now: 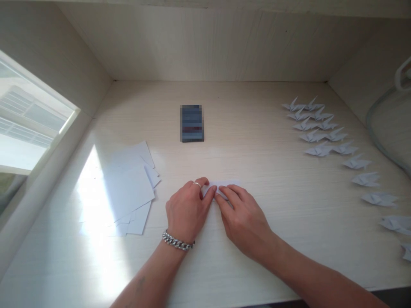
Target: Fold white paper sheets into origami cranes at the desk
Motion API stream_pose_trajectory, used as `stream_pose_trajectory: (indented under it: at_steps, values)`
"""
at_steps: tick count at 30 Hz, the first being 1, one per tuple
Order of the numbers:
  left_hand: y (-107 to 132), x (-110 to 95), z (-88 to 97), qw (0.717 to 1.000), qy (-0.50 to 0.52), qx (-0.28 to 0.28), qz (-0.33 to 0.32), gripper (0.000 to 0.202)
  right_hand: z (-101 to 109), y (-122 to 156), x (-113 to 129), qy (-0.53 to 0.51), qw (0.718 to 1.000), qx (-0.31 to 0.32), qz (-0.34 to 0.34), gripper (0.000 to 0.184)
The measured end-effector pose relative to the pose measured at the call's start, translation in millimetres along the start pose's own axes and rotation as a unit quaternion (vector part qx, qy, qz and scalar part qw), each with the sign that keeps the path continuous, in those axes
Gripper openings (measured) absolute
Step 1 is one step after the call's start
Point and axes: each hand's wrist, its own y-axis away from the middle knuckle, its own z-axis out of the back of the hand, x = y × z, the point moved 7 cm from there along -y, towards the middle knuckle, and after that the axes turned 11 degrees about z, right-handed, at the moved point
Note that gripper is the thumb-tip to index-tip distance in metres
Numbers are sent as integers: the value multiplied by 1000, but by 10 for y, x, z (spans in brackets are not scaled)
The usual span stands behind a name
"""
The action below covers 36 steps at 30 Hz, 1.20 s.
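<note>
A small piece of folded white paper (231, 183) lies on the pale wooden surface, mostly covered by my fingers. My left hand (188, 209), with a ring and a chain bracelet, grips its left side, thumb and curled index finger on the paper. From the right, my right hand (245, 214) holds the same piece, its fingertips pressed down close to the left thumb. The fold under the fingers is partly hidden.
Loose white paper sheets (131, 192) lie overlapped on the left in bright sunlight. Several folded paper cranes (317, 136) stand in rows at the right. A dark blurred rectangular object (192, 124) lies behind my hands. A grey cable (374, 128) runs along the right wall.
</note>
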Motion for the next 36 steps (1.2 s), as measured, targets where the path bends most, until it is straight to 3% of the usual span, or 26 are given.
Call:
stream_pose_trajectory:
  at_steps: [8, 14, 25, 36]
  values:
    - [-88, 250, 104, 983, 176, -6, 57, 21, -8, 6, 11, 17, 1000, 5, -4, 32]
    - [-78, 188, 67, 989, 142, 31, 33, 22, -14, 13, 16, 18, 1000, 8, -6, 32]
    - [-73, 96, 43, 997, 75, 4, -8, 20, -23, 5, 22, 34, 999, 18, -9, 33]
    - [-77, 57, 44, 999, 42, 1, 4, 21, -20, 28, 34, 60, 998, 26, -24, 32]
